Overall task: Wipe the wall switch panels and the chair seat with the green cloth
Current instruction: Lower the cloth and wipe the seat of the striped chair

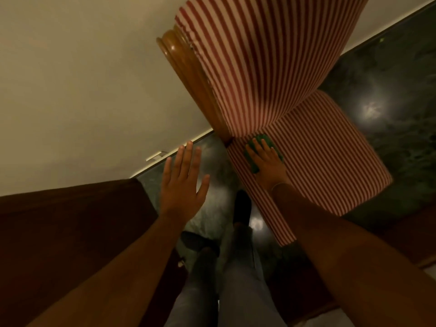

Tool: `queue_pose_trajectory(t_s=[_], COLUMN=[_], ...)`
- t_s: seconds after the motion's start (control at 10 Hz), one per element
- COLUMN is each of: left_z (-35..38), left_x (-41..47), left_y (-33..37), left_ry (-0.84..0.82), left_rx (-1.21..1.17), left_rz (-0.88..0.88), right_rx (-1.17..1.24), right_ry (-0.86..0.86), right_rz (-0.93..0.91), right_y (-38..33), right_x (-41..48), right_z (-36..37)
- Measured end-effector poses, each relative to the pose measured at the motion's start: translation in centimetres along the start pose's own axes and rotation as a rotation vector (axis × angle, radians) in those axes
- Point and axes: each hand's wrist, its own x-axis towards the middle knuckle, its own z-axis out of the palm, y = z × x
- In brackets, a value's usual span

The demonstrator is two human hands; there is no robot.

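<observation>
A chair with red-and-white striped upholstery stands against the cream wall; its seat (325, 161) is right of centre and its backrest (259, 62) rises above. My right hand (267, 162) lies flat on the green cloth (256, 167), pressing it onto the seat's rear left corner, close to the backrest. Only the cloth's edges show around my fingers. My left hand (184, 182) hovers open above the dark floor, fingers spread, holding nothing. No wall switch panel is in view.
The chair's wooden frame (186, 74) runs along the backrest's left side. Dark wooden furniture (70, 220) fills the lower left. A glossy dark marble floor (389, 102) surrounds the chair. My legs and dark shoes (241, 208) stand beside the seat's front edge.
</observation>
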Motion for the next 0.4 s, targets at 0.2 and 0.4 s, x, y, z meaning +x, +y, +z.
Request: queue_pose_trajectory(t_s=[0.2, 0.4], left_z=[-1.2, -6.7], left_x=[-1.2, -3.1], left_y=[-0.4, -2.0], left_ry=[-0.025, 0.07], left_rx=[0.002, -0.027], left_rz=[-0.038, -0.152], right_rx=[-0.195, -0.189], right_ry=[-0.049, 0.206], right_rz=[-0.011, -0.087], right_y=[-1.5, -7.8], right_x=[-1.8, -4.4], right_z=[-2.2, -7.5])
